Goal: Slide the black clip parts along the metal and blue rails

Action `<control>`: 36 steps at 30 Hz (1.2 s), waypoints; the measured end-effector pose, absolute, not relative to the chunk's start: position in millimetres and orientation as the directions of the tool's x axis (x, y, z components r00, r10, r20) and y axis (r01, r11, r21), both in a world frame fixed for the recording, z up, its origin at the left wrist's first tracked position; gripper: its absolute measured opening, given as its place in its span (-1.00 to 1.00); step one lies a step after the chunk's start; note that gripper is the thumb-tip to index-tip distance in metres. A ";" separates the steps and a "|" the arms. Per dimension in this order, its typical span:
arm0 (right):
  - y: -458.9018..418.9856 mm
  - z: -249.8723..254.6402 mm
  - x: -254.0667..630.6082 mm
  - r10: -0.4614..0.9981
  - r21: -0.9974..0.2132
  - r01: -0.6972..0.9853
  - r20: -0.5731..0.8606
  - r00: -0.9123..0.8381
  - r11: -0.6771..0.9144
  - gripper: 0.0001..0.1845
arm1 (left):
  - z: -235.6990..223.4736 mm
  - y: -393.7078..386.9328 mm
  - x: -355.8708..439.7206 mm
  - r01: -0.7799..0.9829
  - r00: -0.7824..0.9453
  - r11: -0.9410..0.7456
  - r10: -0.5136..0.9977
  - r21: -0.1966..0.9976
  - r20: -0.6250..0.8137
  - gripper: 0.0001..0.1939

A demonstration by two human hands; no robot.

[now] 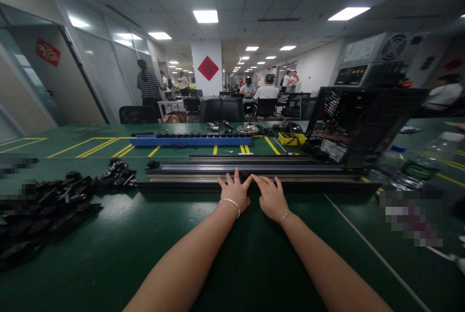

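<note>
My left hand lies with its fingers spread over the front of a long dark metal rail, fingertips reaching across its upper edge. Beside it, my right hand stretches its fingers over the same rail, some of them apart. The two hands' inner fingertips meet, or nearly meet, by a small black part on the rail. Whether they touch that part I cannot tell. Just behind run more long rails, parallel to the table's far edge. Each wrist wears a thin bracelet.
The green table carries a pile of black parts on the left. Behind the rails stands a blue strip with a row of black pieces. An open computer case, a yellow box and a plastic bottle are right.
</note>
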State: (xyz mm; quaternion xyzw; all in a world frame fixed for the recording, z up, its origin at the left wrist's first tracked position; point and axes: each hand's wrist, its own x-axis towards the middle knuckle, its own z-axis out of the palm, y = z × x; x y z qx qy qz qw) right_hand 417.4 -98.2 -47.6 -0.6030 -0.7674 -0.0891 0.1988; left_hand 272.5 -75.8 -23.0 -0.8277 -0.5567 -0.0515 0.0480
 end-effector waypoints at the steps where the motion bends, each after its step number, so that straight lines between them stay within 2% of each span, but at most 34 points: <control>1: -98.3 -48.8 417.2 0.886 -0.096 0.961 0.420 -0.196 0.259 -0.23 | -22.8 -75.3 273.4 0.929 0.369 -0.369 0.920 -0.025 0.133 -0.13; 5: -98.7 -52.6 418.3 0.875 -0.052 0.978 0.459 -0.155 0.200 -0.28 | -22.0 -75.2 274.4 0.932 0.363 -0.363 0.922 -0.024 0.133 -0.16; 10: -98.1 -52.5 423.6 0.884 -0.005 0.987 0.445 -0.140 0.159 -0.23 | -20.5 -76.3 270.7 0.927 0.374 -0.374 0.917 -0.024 0.138 -0.25; 18: -98.5 -51.8 426.2 0.891 -0.005 0.988 0.432 -0.139 0.157 -0.22 | -17.1 -76.5 266.9 0.927 0.373 -0.374 0.919 -0.018 0.130 -0.24; 36: -99.4 -46.0 426.1 0.912 -0.049 0.988 0.395 -0.114 0.145 -0.25 | 2.7 -73.3 230.7 0.942 0.317 -0.312 0.948 -0.119 0.021 -0.19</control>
